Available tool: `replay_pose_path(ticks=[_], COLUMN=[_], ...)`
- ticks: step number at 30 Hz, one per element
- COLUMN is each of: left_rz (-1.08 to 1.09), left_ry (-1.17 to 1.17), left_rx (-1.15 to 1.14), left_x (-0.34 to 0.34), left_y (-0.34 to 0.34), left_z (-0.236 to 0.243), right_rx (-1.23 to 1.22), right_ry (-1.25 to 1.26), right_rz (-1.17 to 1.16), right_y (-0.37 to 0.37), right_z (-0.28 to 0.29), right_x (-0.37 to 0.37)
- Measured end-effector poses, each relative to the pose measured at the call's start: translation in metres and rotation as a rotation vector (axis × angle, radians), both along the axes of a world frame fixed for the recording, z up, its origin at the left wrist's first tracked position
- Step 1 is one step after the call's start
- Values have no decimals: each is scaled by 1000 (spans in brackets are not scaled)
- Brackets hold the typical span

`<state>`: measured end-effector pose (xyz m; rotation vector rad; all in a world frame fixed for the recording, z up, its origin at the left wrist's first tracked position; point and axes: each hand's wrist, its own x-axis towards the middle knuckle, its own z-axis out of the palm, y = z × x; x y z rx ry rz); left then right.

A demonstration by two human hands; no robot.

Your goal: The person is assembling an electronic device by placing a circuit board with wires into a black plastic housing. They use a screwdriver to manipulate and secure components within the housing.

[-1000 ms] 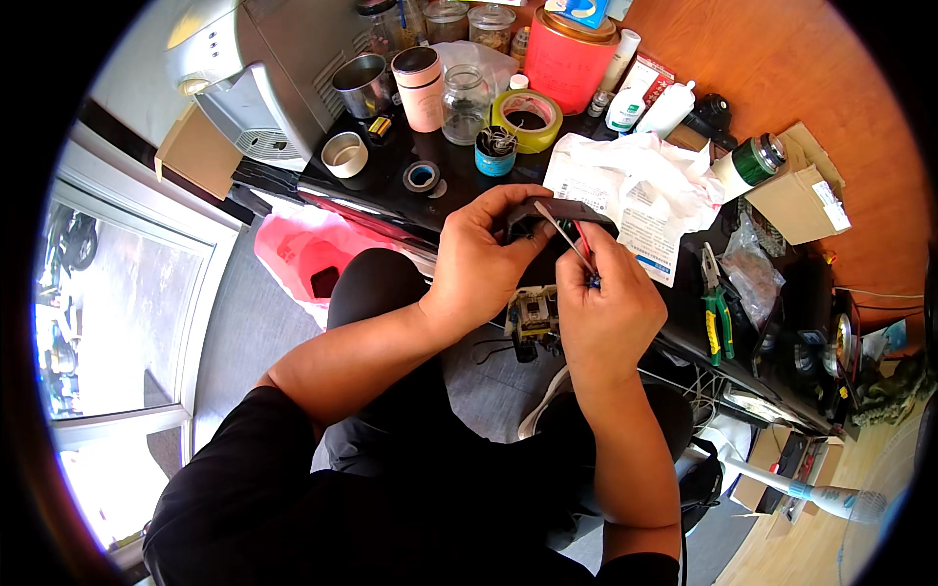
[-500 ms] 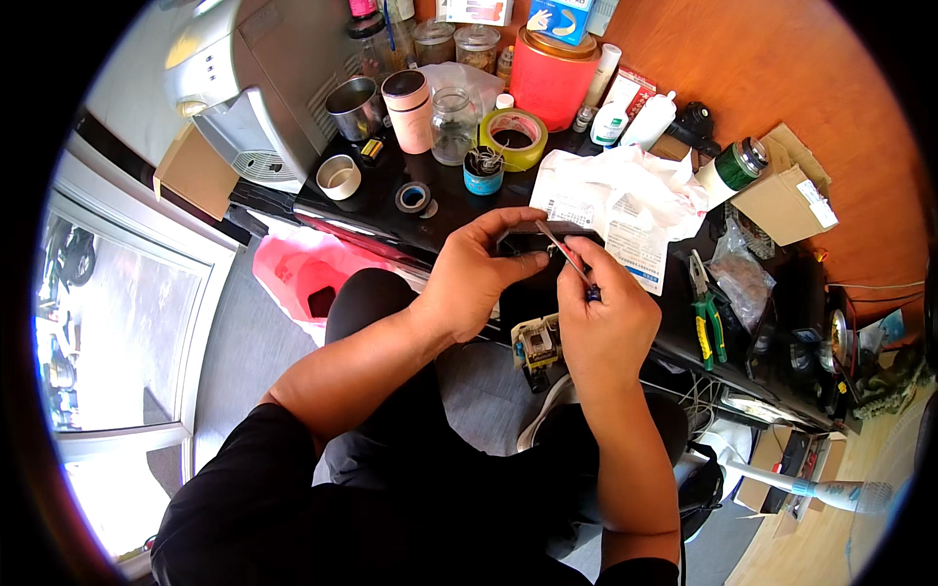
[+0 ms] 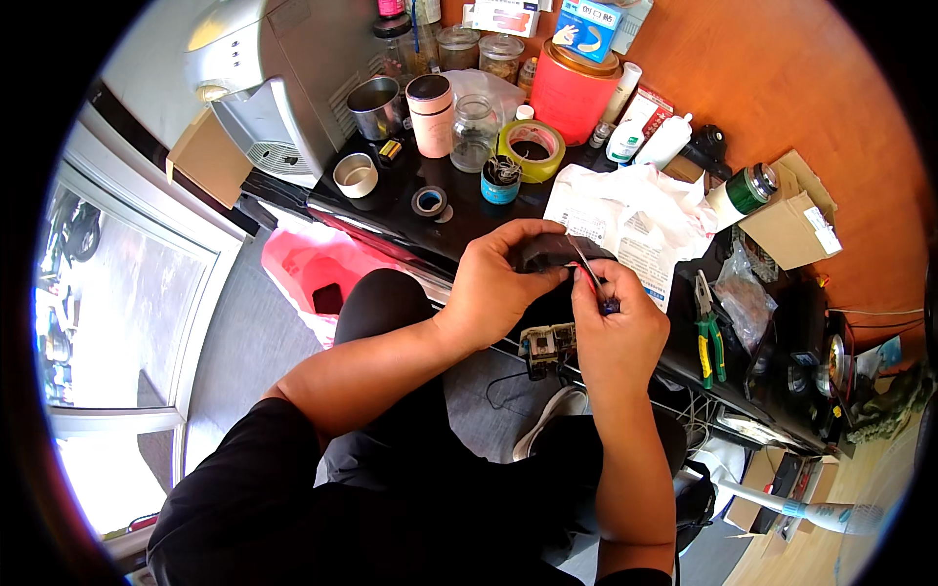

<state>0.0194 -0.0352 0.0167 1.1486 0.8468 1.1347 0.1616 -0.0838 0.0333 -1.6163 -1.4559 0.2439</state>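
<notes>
In front of me, over the edge of the black desk (image 3: pixel 391 223), my left hand (image 3: pixel 491 293) grips a dark, flat-looking casing (image 3: pixel 549 251) between thumb and fingers. My right hand (image 3: pixel 625 327) is closed round a slim pointed metal tool (image 3: pixel 583 256) with a bit of red and blue near the fingers; its exact kind is unclear. The tool lies against the casing's right part, and my fingers cover much of both. Below my hands is a yellowish device with exposed parts (image 3: pixel 545 342), a thin dark cable running from it.
Behind my hands are a printed white paper (image 3: pixel 635 220), yellow tape roll (image 3: pixel 532 146), blue tin (image 3: pixel 500 186), glass jar (image 3: pixel 475 132) and pink tumbler (image 3: pixel 431 117). Green-handled pliers (image 3: pixel 711 337) lie at right. A pink bag (image 3: pixel 303 278) stands left, below the desk.
The casing has tilted in my left hand, so more of its dark face shows. My right hand and the tool have turned steeper. The whole view has shifted slightly.
</notes>
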Motion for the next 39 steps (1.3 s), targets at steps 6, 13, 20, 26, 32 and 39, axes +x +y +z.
replay_pose_path(ticks=[6, 13, 20, 26, 32, 39], left_rz=[81, 156, 123, 179, 130, 138], left_ry=[136, 280, 207, 167, 207, 260], left_rx=[130, 241, 107, 149, 112, 137], left_x=[1, -3, -3, 0, 5, 4], left_y=[-6, -6, -4, 1, -2, 0], left_z=[4, 6, 3, -4, 0, -2], right_rx=[-32, -41, -141, -6, -101, -100], right_ry=[169, 504, 665, 407, 529, 528], right_rz=[-54, 32, 94, 155, 20, -33], right_y=[-3, -7, -6, -10, -11, -6], right_z=[5, 9, 5, 8, 15, 6], right_x=[-10, -18, -7, -7, -8, -9])
